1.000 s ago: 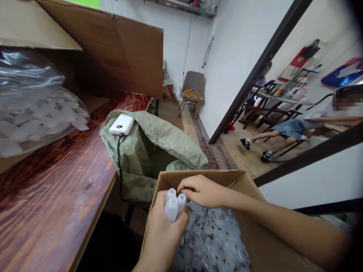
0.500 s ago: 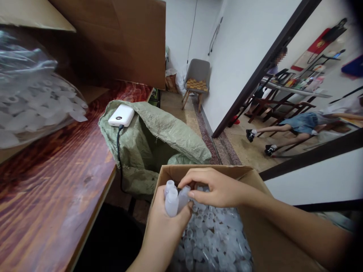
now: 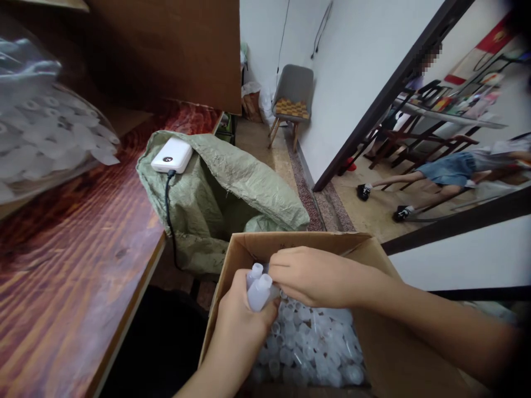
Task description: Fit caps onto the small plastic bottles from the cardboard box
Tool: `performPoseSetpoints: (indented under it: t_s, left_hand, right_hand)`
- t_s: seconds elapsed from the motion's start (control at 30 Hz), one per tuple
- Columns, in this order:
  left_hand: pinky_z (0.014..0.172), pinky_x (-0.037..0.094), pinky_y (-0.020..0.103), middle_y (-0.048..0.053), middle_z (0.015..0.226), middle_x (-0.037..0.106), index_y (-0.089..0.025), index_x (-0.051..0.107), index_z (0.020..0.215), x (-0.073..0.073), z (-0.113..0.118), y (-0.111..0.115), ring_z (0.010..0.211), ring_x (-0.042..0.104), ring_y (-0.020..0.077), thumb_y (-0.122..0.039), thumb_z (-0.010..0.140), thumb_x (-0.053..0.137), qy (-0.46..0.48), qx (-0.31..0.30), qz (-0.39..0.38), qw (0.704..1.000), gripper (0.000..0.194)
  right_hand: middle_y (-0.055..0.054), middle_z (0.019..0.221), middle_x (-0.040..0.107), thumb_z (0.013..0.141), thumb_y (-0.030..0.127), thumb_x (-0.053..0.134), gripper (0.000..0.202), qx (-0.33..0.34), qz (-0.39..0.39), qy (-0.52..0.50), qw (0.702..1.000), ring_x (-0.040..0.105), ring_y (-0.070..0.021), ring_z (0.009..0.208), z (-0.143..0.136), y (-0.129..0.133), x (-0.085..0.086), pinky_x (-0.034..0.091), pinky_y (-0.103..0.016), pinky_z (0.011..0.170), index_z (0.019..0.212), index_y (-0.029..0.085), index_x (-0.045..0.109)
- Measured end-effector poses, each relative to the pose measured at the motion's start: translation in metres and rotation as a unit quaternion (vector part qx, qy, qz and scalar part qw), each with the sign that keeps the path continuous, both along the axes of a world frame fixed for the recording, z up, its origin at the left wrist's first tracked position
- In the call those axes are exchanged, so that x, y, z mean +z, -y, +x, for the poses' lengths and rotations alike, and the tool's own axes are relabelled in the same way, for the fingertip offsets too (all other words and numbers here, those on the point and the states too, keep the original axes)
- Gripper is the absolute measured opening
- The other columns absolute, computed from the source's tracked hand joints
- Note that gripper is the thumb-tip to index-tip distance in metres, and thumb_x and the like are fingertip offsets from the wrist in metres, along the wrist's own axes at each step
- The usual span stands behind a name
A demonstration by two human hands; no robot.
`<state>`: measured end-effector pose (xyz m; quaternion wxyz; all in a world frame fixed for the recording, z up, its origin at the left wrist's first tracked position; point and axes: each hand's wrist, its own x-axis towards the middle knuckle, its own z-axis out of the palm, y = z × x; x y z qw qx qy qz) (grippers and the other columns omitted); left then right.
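Holding bottles (image 3: 259, 294) — left hand (image 3: 239, 316) near the glossy wooden table (image 3: 103, 243), grey chair (image 3: 293, 85) beyond.

Free room over nearer bottles (image 3: 315, 348), box walls (image 3: 390, 354) around

The wood table (image 3: 83, 265) is left of the fingers (image 3: 239, 281). Farther off than they are, a carton (image 3: 174, 50) rests on it; a sack (image 3: 257, 182) overlaps its edge.

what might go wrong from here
The left hand holds at least two bottles together, so one might slip and drop into the cardboard box below. The white device rests on the green sack with a black cable hanging from it; snagging that could pull it off.
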<state>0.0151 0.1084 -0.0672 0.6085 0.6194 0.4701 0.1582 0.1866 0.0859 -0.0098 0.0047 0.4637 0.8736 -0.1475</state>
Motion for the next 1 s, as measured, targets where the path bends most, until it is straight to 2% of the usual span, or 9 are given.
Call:
performPoseSetpoints:
  t_s: [0.17, 0.33, 0.47, 0.6, 0.8, 0.93, 1.0]
  left_hand:
    - [0.066, 0.045, 0.029, 0.001, 0.083, 0.063, -0.020, 0.050, 0.094, -0.012, 0.002, -0.003, 0.073, 0.059, 0.0197, -0.030, 0.069, 0.069, 0.015, 0.018, -0.038, 0.999, 0.033]
    - [0.065, 0.045, 0.029, 0.001, 0.081, 0.062, -0.020, 0.048, 0.092, -0.014, 0.000, -0.003, 0.072, 0.059, 0.0198, -0.030, 0.068, 0.069, 0.016, 0.012, -0.042, 0.999, 0.033]
    - [0.062, 0.043, 0.028, -0.001, 0.078, 0.061, -0.021, 0.048, 0.090, -0.008, -0.002, -0.002, 0.070, 0.058, 0.0190, -0.028, 0.070, 0.067, 0.001, -0.001, -0.015, 1.000, 0.028]
    - [0.061, 0.042, 0.027, -0.003, 0.076, 0.059, -0.022, 0.049, 0.090, -0.004, -0.001, -0.003, 0.068, 0.056, 0.0175, -0.029, 0.072, 0.067, 0.003, -0.004, 0.012, 1.000, 0.027]
    - [0.067, 0.042, 0.026, -0.002, 0.084, 0.057, -0.021, 0.051, 0.092, -0.002, -0.002, -0.008, 0.076, 0.054, 0.0164, -0.035, 0.073, 0.071, 0.104, 0.032, 0.014, 0.994, 0.031]
    - [0.071, 0.043, 0.026, -0.001, 0.087, 0.058, -0.020, 0.053, 0.096, 0.002, -0.001, -0.010, 0.078, 0.053, 0.0160, -0.039, 0.072, 0.073, 0.133, 0.057, -0.001, 0.989, 0.036]
    - [0.068, 0.043, 0.025, -0.002, 0.084, 0.057, -0.019, 0.054, 0.093, 0.004, -0.001, -0.010, 0.075, 0.053, 0.0153, -0.039, 0.071, 0.075, 0.145, 0.063, -0.005, 0.987, 0.037]
  right_hand:
    - [-0.006, 0.084, 0.061, 0.094, 0.017, 0.044, 0.021, 0.039, 0.030, 0.020, 0.999, 0.050, -0.0188, 0.077, 0.000, -0.001, -0.005, 0.044, -0.033, 0.073, 0.082, 0.013, 0.061]
    - [-0.008, 0.084, 0.060, 0.093, 0.017, 0.046, 0.016, 0.029, 0.024, 0.021, 0.999, 0.049, -0.0199, 0.077, -0.001, 0.000, -0.010, 0.044, -0.034, 0.072, 0.087, 0.010, 0.060]
    - [-0.010, 0.083, 0.059, 0.090, 0.015, 0.050, 0.012, -0.024, -0.017, -0.047, 0.998, 0.049, -0.0212, 0.078, -0.001, -0.001, -0.017, 0.042, -0.036, 0.073, 0.087, 0.008, 0.060]
    - [-0.006, 0.081, 0.058, 0.087, 0.015, 0.051, 0.008, -0.097, -0.046, -0.116, 0.987, 0.050, -0.0171, 0.072, 0.002, -0.005, -0.018, 0.042, -0.031, 0.067, 0.083, 0.013, 0.058]
    - [-0.002, 0.081, 0.061, 0.094, 0.020, 0.041, 0.014, -0.239, -0.043, -0.251, 0.937, 0.056, -0.0114, 0.072, 0.008, -0.008, -0.007, 0.046, -0.024, 0.067, 0.089, 0.016, 0.054]
    - [-0.001, 0.079, 0.062, 0.094, 0.024, 0.041, 0.018, -0.312, -0.104, -0.345, 0.879, 0.059, -0.0107, 0.070, 0.008, -0.010, -0.005, 0.047, -0.024, 0.066, 0.090, 0.015, 0.056]
    - [-0.002, 0.082, 0.063, 0.092, 0.024, 0.045, 0.015, -0.329, -0.122, -0.367, 0.862, 0.060, -0.0108, 0.071, 0.009, -0.011, -0.006, 0.048, -0.024, 0.066, 0.089, 0.015, 0.057]
